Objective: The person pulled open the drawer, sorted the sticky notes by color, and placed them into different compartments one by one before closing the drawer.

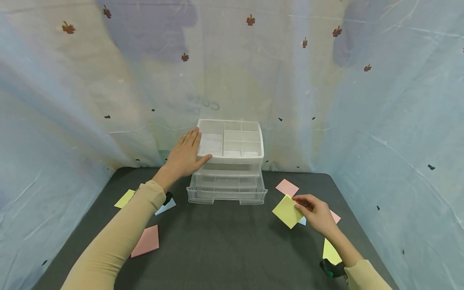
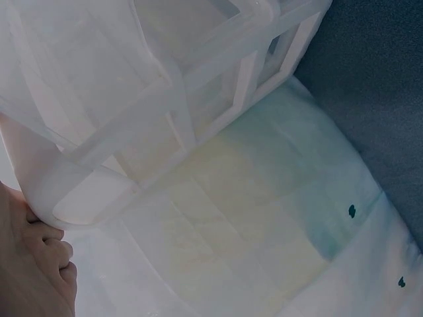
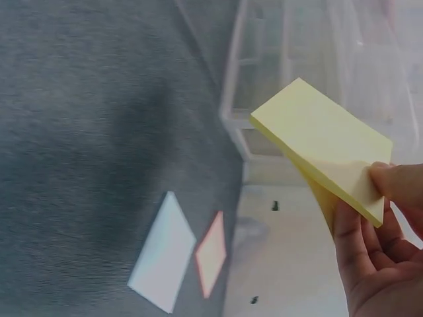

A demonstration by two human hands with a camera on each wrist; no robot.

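A white plastic drawer organizer (image 1: 230,160) stands at the back of the dark table, with a divided tray on top. Its lowest clear drawer (image 1: 227,196) is pulled out toward me. My left hand (image 1: 184,155) rests against the organizer's upper left side, fingers extended along the rim and thumb near the front edge. At right, above the table, my right hand (image 1: 315,213) pinches a yellow sticky note pad (image 1: 288,212) by one corner. In the right wrist view the thumb lies on top of the pad (image 3: 324,145) and fingers are beneath it.
Right of the organizer lie a pink pad (image 1: 287,187), a partly hidden blue one (image 1: 303,221), another pink one (image 1: 335,217) and a yellow one (image 1: 330,252). At left are a yellow pad (image 1: 124,199), a blue one (image 1: 166,206) and a pink one (image 1: 146,241). A patterned curtain (image 1: 232,80) surrounds the table.
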